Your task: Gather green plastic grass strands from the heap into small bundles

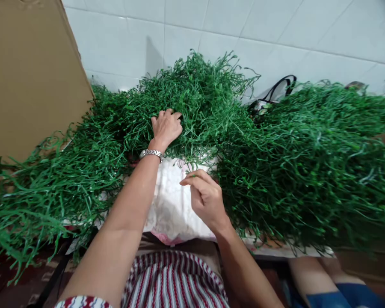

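A large heap of thin green plant-like stems [192, 98], which look like plastic, rises at the back of the table. My left hand [167, 127] reaches into its near side, palm down with fingers spread among the stems. Its fingertips are partly hidden, and I see nothing gripped there. Over the white sheet [170, 201], my right hand [207, 196] is closed in a pinch. A tiny green speck shows at its fingers, but what they hold is too small to make out.
More green stems pile up at the left [57, 184] and right [308, 171]. A cardboard panel [35, 85] stands at the left. Behind the heaps are a white tiled wall [192, 21] and a bag with a black strap [276, 87]. Another person's legs [314, 273] show at lower right.
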The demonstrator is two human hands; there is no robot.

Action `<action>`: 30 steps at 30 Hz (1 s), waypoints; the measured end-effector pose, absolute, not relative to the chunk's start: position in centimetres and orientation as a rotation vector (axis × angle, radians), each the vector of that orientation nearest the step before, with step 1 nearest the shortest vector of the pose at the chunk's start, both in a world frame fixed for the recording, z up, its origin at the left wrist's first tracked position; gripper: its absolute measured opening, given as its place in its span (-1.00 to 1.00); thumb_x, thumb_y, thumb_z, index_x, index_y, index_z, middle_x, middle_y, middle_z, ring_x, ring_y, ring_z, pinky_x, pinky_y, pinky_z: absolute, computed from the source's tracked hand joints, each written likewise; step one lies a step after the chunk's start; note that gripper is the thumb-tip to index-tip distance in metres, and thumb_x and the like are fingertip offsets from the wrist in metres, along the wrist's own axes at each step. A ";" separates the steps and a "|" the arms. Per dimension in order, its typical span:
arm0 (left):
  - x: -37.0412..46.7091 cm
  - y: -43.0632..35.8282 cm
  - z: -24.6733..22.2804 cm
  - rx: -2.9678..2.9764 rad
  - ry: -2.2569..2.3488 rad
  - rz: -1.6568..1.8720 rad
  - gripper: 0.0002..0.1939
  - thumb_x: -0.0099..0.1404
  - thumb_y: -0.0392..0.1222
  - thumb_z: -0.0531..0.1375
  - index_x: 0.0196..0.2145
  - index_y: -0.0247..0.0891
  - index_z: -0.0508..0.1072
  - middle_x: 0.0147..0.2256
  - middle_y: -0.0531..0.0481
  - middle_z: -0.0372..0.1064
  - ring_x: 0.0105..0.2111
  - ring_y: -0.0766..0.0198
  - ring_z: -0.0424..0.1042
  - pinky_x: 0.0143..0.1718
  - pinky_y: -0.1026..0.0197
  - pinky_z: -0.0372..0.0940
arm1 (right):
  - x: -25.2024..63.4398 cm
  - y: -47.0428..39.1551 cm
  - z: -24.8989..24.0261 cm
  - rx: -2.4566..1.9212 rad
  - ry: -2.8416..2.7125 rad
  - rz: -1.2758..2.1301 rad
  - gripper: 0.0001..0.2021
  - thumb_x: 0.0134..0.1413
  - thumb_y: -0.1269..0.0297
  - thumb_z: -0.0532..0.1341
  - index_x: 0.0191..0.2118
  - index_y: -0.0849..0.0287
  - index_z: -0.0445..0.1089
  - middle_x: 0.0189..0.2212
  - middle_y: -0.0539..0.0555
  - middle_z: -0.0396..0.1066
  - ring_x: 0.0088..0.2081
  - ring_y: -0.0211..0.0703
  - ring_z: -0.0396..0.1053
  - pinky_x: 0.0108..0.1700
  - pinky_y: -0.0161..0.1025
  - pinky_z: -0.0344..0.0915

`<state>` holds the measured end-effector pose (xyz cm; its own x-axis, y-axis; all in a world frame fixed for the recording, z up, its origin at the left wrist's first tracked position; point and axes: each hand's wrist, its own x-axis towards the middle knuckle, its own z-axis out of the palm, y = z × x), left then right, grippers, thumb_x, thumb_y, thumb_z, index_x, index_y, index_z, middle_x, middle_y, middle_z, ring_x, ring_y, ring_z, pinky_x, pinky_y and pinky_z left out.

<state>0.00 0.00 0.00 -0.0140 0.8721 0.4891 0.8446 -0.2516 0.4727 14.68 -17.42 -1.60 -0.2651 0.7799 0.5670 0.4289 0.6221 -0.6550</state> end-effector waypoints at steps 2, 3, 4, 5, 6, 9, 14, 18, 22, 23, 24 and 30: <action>-0.1 0.4 0.0 2.147 1.905 1.143 -0.70 0.22 -0.21 0.04 -0.11 -0.19 0.43 0.01 -0.11 0.32 0.02 -0.03 0.22 0.03 -0.22 0.03 | 15.0 -17.7 -1.9 -0.965 -1.807 0.562 -0.72 -0.01 0.61 -0.01 -0.51 0.20 0.38 -0.52 0.03 0.31 -0.42 -0.27 0.31 -0.36 -0.30 0.22; -0.1 0.5 0.0 2.136 1.914 1.143 -0.70 0.21 -0.21 0.06 -0.10 -0.20 0.42 0.01 -0.11 0.32 0.03 -0.03 0.22 0.04 -0.22 0.02 | 15.0 -17.9 -2.0 -0.959 -1.775 0.610 -0.72 -0.03 0.61 0.00 -0.55 0.20 0.36 -0.56 0.01 0.29 -0.47 -0.29 0.28 -0.40 -0.31 0.19; -0.1 0.5 0.0 2.127 1.918 1.140 -0.69 0.20 -0.22 0.06 -0.10 -0.20 0.42 0.01 -0.11 0.32 0.03 -0.02 0.22 0.04 -0.21 0.02 | 15.0 -18.3 -2.1 -0.944 -1.766 0.658 -0.72 -0.05 0.61 -0.01 -0.57 0.21 0.34 -0.59 -0.01 0.28 -0.50 -0.31 0.26 -0.43 -0.32 0.17; -0.2 0.6 0.0 2.123 1.922 1.138 -0.69 0.20 -0.22 0.06 -0.10 -0.19 0.42 0.01 -0.10 0.33 0.03 -0.03 0.22 0.04 -0.21 0.03 | 14.8 -18.9 -2.3 -0.923 -1.778 0.700 -0.73 -0.06 0.61 -0.01 -0.58 0.21 0.34 -0.60 -0.01 0.27 -0.52 -0.31 0.25 -0.44 -0.32 0.15; -0.2 0.6 -0.1 2.124 1.927 1.135 -0.69 0.21 -0.22 0.05 -0.10 -0.17 0.42 0.01 -0.10 0.33 0.03 -0.04 0.23 0.03 -0.22 0.04 | 14.7 -19.6 -2.5 -0.898 -1.805 0.736 -0.73 -0.07 0.61 -0.01 -0.59 0.22 0.34 -0.61 -0.01 0.27 -0.52 -0.31 0.24 -0.45 -0.33 0.15; -0.3 0.5 -0.4 2.145 1.954 1.120 -0.69 0.22 -0.21 0.03 -0.12 -0.15 0.45 0.01 -0.12 0.31 0.02 -0.09 0.24 0.01 -0.25 0.04 | 14.1 -22.6 -3.5 -0.804 -1.920 0.819 -0.73 -0.09 0.60 -0.03 -0.59 0.22 0.32 -0.64 -0.01 0.26 -0.53 -0.31 0.23 -0.46 -0.34 0.15; -0.4 0.5 -0.5 2.150 1.936 1.040 -0.69 0.21 -0.20 0.07 -0.09 -0.19 0.42 0.05 -0.15 0.24 0.09 -0.12 0.17 0.08 -0.27 -0.01 | 14.5 -26.6 -5.1 -0.820 -2.016 0.900 -0.74 -0.17 0.62 -0.05 -0.59 0.21 0.31 -0.66 -0.01 0.23 -0.55 -0.32 0.20 -0.48 -0.36 0.13; -0.8 -0.9 0.3 2.173 1.878 1.028 -0.68 0.20 -0.21 0.11 -0.08 -0.20 0.41 0.05 -0.12 0.22 0.13 -0.10 0.13 0.10 -0.24 0.00 | 15.0 -27.3 -6.8 -0.776 -2.108 0.862 -0.74 -0.23 0.62 -0.05 -0.59 0.20 0.30 -0.64 -0.01 0.23 -0.54 -0.30 0.19 -0.47 -0.35 0.16; -1.2 -6.5 1.0 2.300 1.773 1.182 -0.68 0.31 -0.13 -0.02 -0.07 -0.26 0.38 0.05 -0.03 0.22 0.16 0.06 0.09 0.20 -0.06 -0.06 | 15.3 -27.0 -8.3 -0.857 -2.115 0.767 -0.72 -0.22 0.65 -0.05 -0.55 0.21 0.32 -0.60 0.02 0.26 -0.50 -0.27 0.22 -0.46 -0.34 0.17; -1.2 -8.5 0.9 2.328 1.770 1.224 -0.70 0.30 -0.14 -0.01 -0.08 -0.24 0.39 0.05 -0.03 0.23 0.16 0.06 0.09 0.21 -0.06 -0.07 | 15.4 -26.9 -8.5 -0.852 -2.121 0.767 -0.72 -0.20 0.65 -0.05 -0.54 0.21 0.33 -0.59 0.02 0.26 -0.49 -0.26 0.22 -0.45 -0.34 0.18; -1.2 -10.6 0.6 2.366 1.756 1.247 -0.72 0.29 -0.17 0.01 -0.09 -0.22 0.39 0.04 -0.03 0.25 0.16 0.06 0.09 0.22 -0.08 -0.07 | 15.6 -26.9 -8.6 -0.840 -2.128 0.770 -0.72 -0.18 0.65 -0.05 -0.54 0.21 0.33 -0.59 0.02 0.27 -0.49 -0.27 0.22 -0.44 -0.33 0.19; -1.3 -18.8 -4.0 2.720 1.426 0.732 -0.64 0.17 -0.35 0.04 -0.08 -0.24 0.41 -0.15 -0.08 0.40 -0.01 0.08 0.29 0.19 -0.14 0.01 | 17.3 -27.3 -8.5 -0.744 -2.025 0.836 -0.73 -0.08 0.60 -0.03 -0.51 0.19 0.36 -0.59 0.03 0.29 -0.47 -0.25 0.24 -0.40 -0.27 0.22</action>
<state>-1.26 -18.77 -3.97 0.4843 0.7747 0.4065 0.7819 -0.5918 0.1963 17.27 -27.29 -8.54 -0.5030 0.7379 0.4500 0.2052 0.6077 -0.7672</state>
